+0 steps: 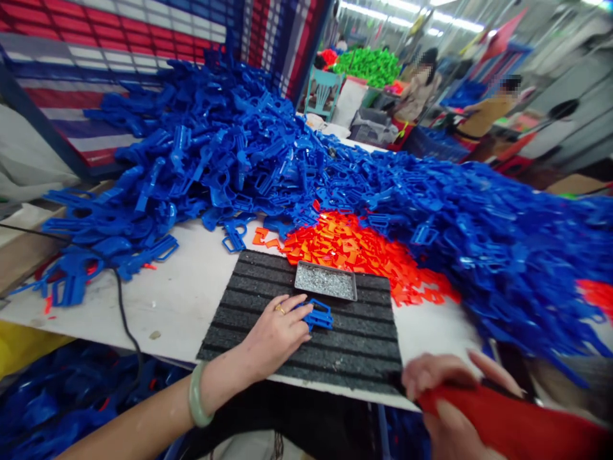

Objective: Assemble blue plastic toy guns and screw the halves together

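Note:
On the ribbed black mat (268, 281), my left hand (280, 332) lies over a blue plastic toy gun part (320, 315). Its fingers press on the part's left side, covering some of it. Just beyond sits a small rectangular tray (325, 282) of tiny silvery metal pieces, probably screws. At the lower right, my right hand (445, 390) is wrapped round a long red tool (517, 415). Motion blurs this tool, and its exact kind does not show. It is to the right of the mat, apart from the blue part.
A large heap of blue toy gun parts (239, 140) spreads across the back and right of the white table (182, 300). Small orange plastic pieces (345, 243) are piled behind the tray. A black cable (124, 313) hangs over the table's left front edge. Several people (421, 83) are in the background.

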{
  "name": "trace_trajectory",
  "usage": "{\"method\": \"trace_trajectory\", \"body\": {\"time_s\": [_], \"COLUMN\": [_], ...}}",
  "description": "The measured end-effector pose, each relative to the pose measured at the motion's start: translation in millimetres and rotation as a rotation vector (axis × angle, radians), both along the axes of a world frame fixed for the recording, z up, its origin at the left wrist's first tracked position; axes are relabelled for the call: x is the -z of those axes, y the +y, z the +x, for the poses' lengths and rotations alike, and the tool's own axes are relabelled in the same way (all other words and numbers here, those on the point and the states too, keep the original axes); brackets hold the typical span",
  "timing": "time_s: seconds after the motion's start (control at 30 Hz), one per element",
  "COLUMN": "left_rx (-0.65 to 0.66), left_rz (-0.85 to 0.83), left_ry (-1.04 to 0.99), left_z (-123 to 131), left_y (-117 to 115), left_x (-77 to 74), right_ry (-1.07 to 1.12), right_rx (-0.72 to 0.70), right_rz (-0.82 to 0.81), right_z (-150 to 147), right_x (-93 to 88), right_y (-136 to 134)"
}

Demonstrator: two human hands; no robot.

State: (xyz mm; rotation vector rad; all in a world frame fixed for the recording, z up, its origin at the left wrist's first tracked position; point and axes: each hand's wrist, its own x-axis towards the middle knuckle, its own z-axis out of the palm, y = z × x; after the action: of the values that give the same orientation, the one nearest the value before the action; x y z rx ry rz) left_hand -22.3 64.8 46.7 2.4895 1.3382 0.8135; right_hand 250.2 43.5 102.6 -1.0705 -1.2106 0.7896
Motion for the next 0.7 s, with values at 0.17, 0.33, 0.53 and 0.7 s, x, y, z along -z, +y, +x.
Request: {"method": "trace_trajectory", "body": {"time_s": [0.17, 0.33, 0.53, 0.7], "left_rx": [-0.016, -0.048, -0.058, -0.063], "left_rz": [0.055, 0.102, 0.121, 0.127], "left_ry": [0.049, 0.029, 0.023, 0.002], "left_z": [10.1, 12.2, 12.7, 13.5], "left_y": [-1.6, -2.8, -1.7, -1.6], "left_x": [9.1, 16.6, 23.6, 24.6], "right_ry": [0.178, 0.245, 0.228, 0.191], "right_rx": [-0.045, -0.082, -0.142, -0.282], "right_rz": [0.179, 0.195, 0.172, 0.17], "right_z": [-78.0, -96.8, -98.2, -92.2], "right_x": [-1.3, 12.1, 18.7, 29.1], "right_y": [49.3, 66.2, 70.1, 74.0]}}
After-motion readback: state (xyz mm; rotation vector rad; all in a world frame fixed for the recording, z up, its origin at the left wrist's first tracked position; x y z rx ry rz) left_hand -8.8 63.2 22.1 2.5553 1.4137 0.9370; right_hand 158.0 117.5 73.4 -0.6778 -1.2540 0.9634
